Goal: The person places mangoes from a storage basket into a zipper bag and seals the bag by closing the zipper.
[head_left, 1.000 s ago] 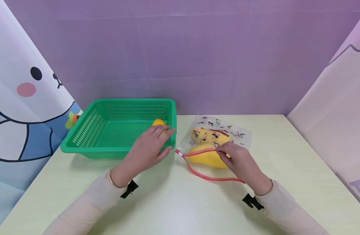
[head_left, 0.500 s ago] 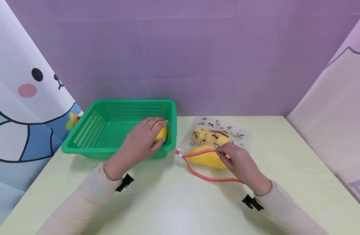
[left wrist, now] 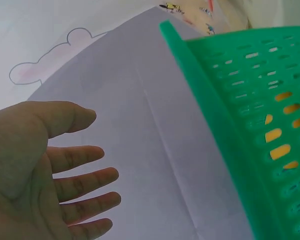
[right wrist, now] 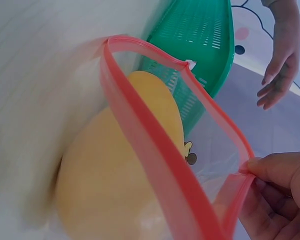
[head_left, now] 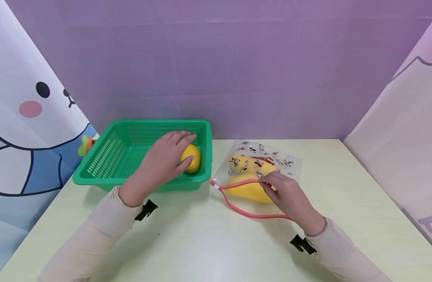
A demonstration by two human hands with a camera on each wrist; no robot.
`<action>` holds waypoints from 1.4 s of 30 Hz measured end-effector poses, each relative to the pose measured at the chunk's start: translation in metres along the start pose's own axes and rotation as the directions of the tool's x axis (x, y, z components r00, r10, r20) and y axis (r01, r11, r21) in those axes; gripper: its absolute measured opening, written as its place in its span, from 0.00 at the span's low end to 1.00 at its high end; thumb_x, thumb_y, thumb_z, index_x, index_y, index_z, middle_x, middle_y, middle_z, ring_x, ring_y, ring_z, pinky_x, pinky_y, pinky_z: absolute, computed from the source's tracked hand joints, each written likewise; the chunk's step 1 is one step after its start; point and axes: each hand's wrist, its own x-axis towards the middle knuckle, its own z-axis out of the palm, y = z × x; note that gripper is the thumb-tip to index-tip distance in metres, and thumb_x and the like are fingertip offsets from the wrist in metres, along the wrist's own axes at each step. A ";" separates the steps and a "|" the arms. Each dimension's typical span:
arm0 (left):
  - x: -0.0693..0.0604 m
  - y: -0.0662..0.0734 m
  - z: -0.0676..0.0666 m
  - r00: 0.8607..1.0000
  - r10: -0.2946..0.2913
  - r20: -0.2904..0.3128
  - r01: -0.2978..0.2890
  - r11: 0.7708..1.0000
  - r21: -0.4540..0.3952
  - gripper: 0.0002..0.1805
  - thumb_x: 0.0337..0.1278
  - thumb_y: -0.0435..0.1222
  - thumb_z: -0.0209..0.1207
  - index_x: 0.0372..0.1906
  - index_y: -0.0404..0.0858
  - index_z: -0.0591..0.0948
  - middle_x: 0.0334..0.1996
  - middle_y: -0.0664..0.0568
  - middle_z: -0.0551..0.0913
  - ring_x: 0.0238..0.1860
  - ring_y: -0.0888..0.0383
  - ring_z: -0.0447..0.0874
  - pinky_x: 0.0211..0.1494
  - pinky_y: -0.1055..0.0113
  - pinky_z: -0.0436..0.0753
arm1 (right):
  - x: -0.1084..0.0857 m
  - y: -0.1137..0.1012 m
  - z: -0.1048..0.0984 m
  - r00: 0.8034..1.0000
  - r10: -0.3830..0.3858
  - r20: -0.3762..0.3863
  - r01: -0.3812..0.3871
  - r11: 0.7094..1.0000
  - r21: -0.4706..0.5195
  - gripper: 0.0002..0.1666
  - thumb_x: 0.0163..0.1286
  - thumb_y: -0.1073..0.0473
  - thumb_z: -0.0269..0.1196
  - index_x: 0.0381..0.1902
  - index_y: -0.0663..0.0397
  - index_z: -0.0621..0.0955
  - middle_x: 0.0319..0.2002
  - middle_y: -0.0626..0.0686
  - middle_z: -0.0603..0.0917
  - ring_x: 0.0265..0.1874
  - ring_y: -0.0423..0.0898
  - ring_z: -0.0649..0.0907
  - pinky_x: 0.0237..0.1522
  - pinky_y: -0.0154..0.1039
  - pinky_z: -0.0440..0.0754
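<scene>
My left hand point(head_left: 159, 160) hovers over the right part of the green basket point(head_left: 96, 181), fingers spread and holding nothing. A smooth yellow mango-like fruit point(head_left: 192, 158) rests in the basket beside the hand; its yellow shows through the slots in the left wrist view. My right hand point(head_left: 293, 197) pinches the upper red edge of a clear zip bag point(head_left: 290, 160) printed with small cartoon figures. The bag's mouth gapes toward me. Inside it lie yellow mango-like fruits point(head_left: 249, 188), one large and rounded in the right wrist view.
Basket and bag stand side by side on a pale table point(head_left: 216, 243). A purple cloth wall point(head_left: 216, 70) rises behind them. Printed cloth panels flank the table, with a cartoon figure point(head_left: 30, 109) on the left one.
My left hand has let go of the fruit in the basket and drawn back to the left and up. The right hand and the bag have stayed in place.
</scene>
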 end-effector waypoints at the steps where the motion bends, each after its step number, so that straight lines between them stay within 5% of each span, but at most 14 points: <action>1: 0.001 -0.001 -0.001 1.000 0.004 -0.007 -0.004 1.000 -0.001 0.29 0.59 0.42 0.60 0.62 0.33 0.71 0.59 0.39 0.74 0.59 0.43 0.70 0.64 0.51 0.68 | 0.000 0.000 0.000 1.000 0.000 -0.002 0.000 1.000 0.002 0.14 0.49 0.73 0.71 0.35 0.59 0.84 0.32 0.50 0.84 0.29 0.42 0.81 0.28 0.34 0.82; 7: 0.005 -0.008 -0.006 1.000 0.007 0.007 -0.007 1.000 -0.007 0.29 0.60 0.42 0.59 0.62 0.33 0.71 0.58 0.39 0.74 0.59 0.42 0.70 0.64 0.50 0.68 | -0.001 0.000 0.000 1.000 0.000 -0.018 0.001 1.000 0.015 0.14 0.48 0.74 0.71 0.34 0.59 0.84 0.32 0.50 0.84 0.28 0.42 0.81 0.26 0.32 0.82; 19: 0.018 -0.021 -0.015 0.988 -0.066 0.140 0.074 0.996 -0.049 0.29 0.62 0.42 0.58 0.64 0.33 0.69 0.61 0.39 0.71 0.62 0.40 0.66 0.64 0.48 0.67 | -0.002 -0.001 0.000 1.000 -0.006 -0.026 0.006 1.000 0.016 0.13 0.49 0.72 0.71 0.34 0.58 0.84 0.31 0.50 0.84 0.27 0.40 0.79 0.24 0.28 0.80; 32: 0.022 -0.027 -0.013 0.967 -0.098 0.235 0.115 0.992 -0.057 0.30 0.62 0.44 0.57 0.65 0.34 0.68 0.63 0.40 0.70 0.64 0.40 0.64 0.65 0.47 0.65 | -0.003 -0.003 -0.001 1.000 -0.001 -0.022 0.001 1.000 0.016 0.13 0.49 0.72 0.71 0.34 0.58 0.84 0.32 0.50 0.84 0.27 0.40 0.80 0.24 0.28 0.80; 42: 0.034 -0.045 -0.014 0.941 -0.134 0.310 0.178 0.977 -0.120 0.31 0.63 0.44 0.57 0.67 0.37 0.66 0.65 0.40 0.67 0.67 0.41 0.60 0.67 0.46 0.63 | -0.001 -0.003 -0.002 1.000 -0.004 -0.018 0.004 1.000 0.006 0.13 0.49 0.72 0.71 0.34 0.59 0.84 0.31 0.50 0.84 0.28 0.40 0.80 0.25 0.29 0.80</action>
